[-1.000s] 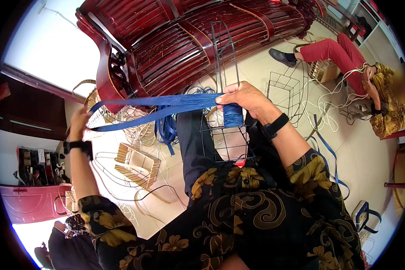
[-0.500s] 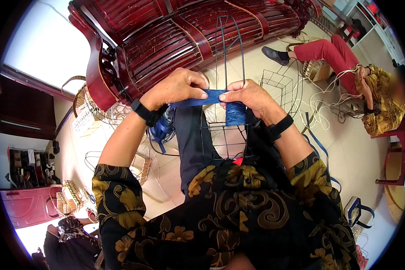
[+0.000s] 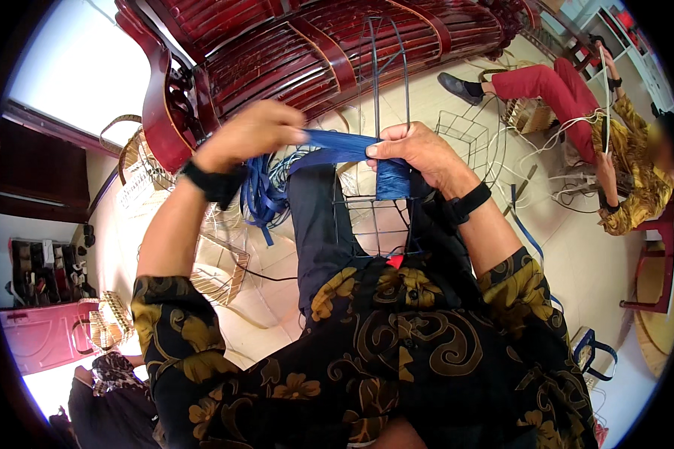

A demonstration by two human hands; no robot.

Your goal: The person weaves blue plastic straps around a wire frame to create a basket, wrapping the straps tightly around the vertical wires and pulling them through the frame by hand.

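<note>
A black wire basket frame (image 3: 380, 231) rests on my lap, its tall wire handle pointing away from me. Flat blue strip is wound closely around the lower handle as a blue wrapping (image 3: 393, 183). Off to the left, my left hand (image 3: 253, 133), smeared by motion, grips the blue strip (image 3: 341, 142) and holds it stretched toward the handle. My right hand (image 3: 421, 152) is closed at the handle, its thumb pressing the strip against the wires just above the wrapping. The fingers behind the handle are partly hidden.
A bundle of blue strips (image 3: 266, 198) hangs by my left knee. Ahead is a dark red wooden bench (image 3: 277, 63). Another wire frame (image 3: 460, 135) stands on the floor. At right, a seated person in red trousers (image 3: 528, 84) handles pale cord. Woven baskets (image 3: 112, 320) stand at left.
My left hand has moved left and slightly up, drawing out a longer span of strip. My right hand stays at the handle. The person at right has raised one hand with the cord.
</note>
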